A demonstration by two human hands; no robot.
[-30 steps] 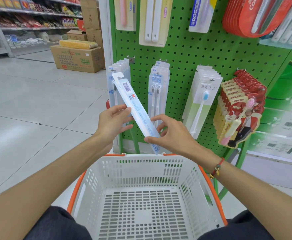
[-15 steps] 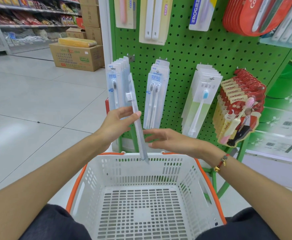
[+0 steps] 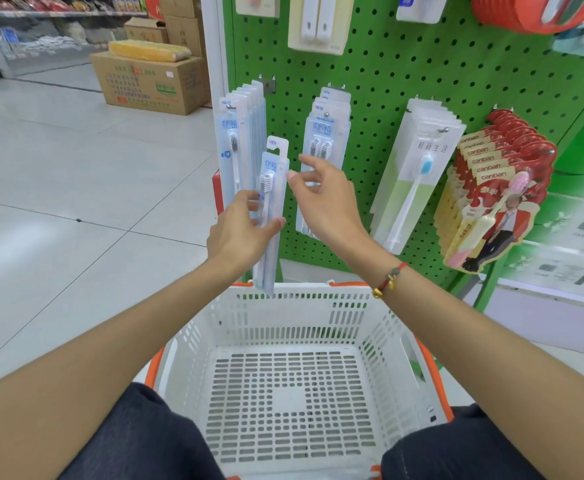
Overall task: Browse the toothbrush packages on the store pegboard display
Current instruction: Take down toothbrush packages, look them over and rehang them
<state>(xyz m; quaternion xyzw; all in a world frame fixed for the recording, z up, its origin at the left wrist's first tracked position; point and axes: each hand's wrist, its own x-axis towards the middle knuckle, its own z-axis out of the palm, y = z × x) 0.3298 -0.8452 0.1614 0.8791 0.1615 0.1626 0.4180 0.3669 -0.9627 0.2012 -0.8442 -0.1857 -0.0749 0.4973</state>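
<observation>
My left hand (image 3: pixel 240 233) grips a pale blue toothbrush package (image 3: pixel 272 188) upright, front side facing me, in front of the green pegboard (image 3: pixel 387 77). My right hand (image 3: pixel 321 199) hovers just right of the package with fingers spread and loosely bent, holding nothing. Behind hang a row of matching single-brush packs (image 3: pixel 240 133), a row of twin-brush packs (image 3: pixel 325 133), white-and-green packs with a blue brush (image 3: pixel 418 174), and red carded brushes (image 3: pixel 498 188).
A white shopping basket with orange rim (image 3: pixel 297 375) sits empty on my lap below the hands. More packages hang on the upper pegs (image 3: pixel 318 26). Cardboard boxes (image 3: pixel 148 81) stand on the tiled floor at the left, with shelves behind.
The package has turned from back-side, tilted, to upright with its front showing, and it rose toward the pegs. My right hand let go of its lower end and lifted beside its top.
</observation>
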